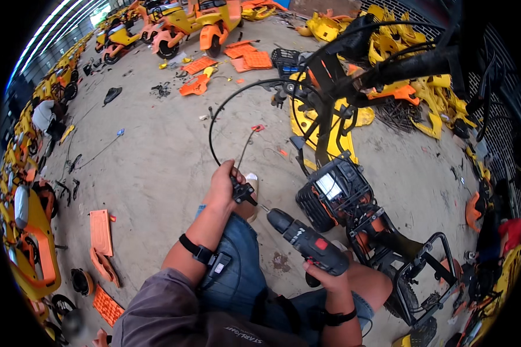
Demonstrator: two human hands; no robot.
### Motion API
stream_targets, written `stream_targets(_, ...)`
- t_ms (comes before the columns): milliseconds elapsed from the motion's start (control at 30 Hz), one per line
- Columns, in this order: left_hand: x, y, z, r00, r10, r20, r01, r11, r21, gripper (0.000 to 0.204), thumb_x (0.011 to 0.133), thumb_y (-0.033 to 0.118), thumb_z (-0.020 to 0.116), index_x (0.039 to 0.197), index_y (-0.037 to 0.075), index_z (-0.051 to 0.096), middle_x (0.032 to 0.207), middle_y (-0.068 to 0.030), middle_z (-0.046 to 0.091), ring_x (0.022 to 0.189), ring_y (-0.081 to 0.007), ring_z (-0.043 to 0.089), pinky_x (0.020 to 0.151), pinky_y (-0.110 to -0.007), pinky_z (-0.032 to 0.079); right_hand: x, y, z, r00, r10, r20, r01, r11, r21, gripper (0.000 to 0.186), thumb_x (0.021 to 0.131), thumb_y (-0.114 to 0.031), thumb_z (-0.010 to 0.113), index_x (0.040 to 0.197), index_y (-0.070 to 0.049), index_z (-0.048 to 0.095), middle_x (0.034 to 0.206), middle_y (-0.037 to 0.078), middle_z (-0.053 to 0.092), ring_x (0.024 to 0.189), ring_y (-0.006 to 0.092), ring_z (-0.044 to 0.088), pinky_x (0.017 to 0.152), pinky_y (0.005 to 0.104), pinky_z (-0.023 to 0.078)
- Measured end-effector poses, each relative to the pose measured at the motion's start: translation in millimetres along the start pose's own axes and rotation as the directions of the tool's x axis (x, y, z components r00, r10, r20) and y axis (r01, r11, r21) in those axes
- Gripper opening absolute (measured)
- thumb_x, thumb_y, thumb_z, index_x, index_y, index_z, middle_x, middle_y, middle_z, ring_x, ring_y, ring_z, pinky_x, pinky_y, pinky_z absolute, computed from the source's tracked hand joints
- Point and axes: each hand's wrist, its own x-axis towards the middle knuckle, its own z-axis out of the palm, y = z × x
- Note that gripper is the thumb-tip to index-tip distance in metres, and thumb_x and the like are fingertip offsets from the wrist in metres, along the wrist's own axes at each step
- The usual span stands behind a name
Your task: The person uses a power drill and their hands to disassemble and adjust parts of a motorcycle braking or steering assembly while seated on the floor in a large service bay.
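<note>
A small, black, lever-shaped fitting (244,192) is gripped by the curled fingers of the left hand (221,184), apparently so it is kept steady before the thin silver metal bit (264,207). At its four o'clock, a black, pistol-shaped plastic drill (307,242) is clasped by the right hand (329,279), aimed toward ten o'clock.

The left forearm (201,231) is slanting forward and to the right, and the left hand (223,184) is holding a closed grip. The right forearm (339,302) is pointing forward, while the right hand (330,279) (its thumb (312,269) showing on the left side) is gripping lower down.
</note>
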Motion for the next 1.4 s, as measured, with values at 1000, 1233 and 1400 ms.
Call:
stream_targets(1000,-6.5,-20.3,-5.4,0.971,0.236,0.047,-0.24,0.944,0.228,0.037,0.099,0.024,0.051,0.066,0.01,0.044,0.055,-0.0034,0.044,0.046,-0.0157,0.045,0.047,-0.031,0.041,3.3,-5.6,31.5,0.958,-0.175,0.226,0.244,0.913,-0.326,0.065,0.076,-0.01,0.078,0.135,-0.001,0.054,0.106,0.016,0.071,0.092,0.024,0.071,0.083,0.0325,0.053)
stream_targets(1233,-7.6,-22.3,-6.0,0.965,0.261,0.036,-0.263,0.944,0.2,0.035,0.099,0.023,0.052,0.067,0.009,0.045,0.055,-0.0036,0.045,0.047,-0.0155,0.045,0.047,-0.03,0.04,-2.9,-4.5,38.8,0.988,0.026,0.154,-0.014,0.997,-0.075,0.051,0.083,-0.007,0.074,0.13,0.0,0.058,0.105,0.01,0.072,0.09,0.0115,0.067,0.08,0.029,0.054)
stream_targets(1400,-7.7,-23.6,-5.7,0.949,0.313,0.03,-0.313,0.929,0.199,0.035,0.099,0.022,0.052,0.067,0.009,0.046,0.055,-0.0035,0.046,0.045,-0.0142,0.044,0.046,-0.029,0.04,-7.3,6.0,47.8,0.966,0.204,0.156,-0.238,0.94,0.244,0.04,0.09,-0.008,0.067,0.128,0.0,0.057,0.105,0.012,0.07,0.077,0.0123,0.064,0.07,0.0277,0.053)
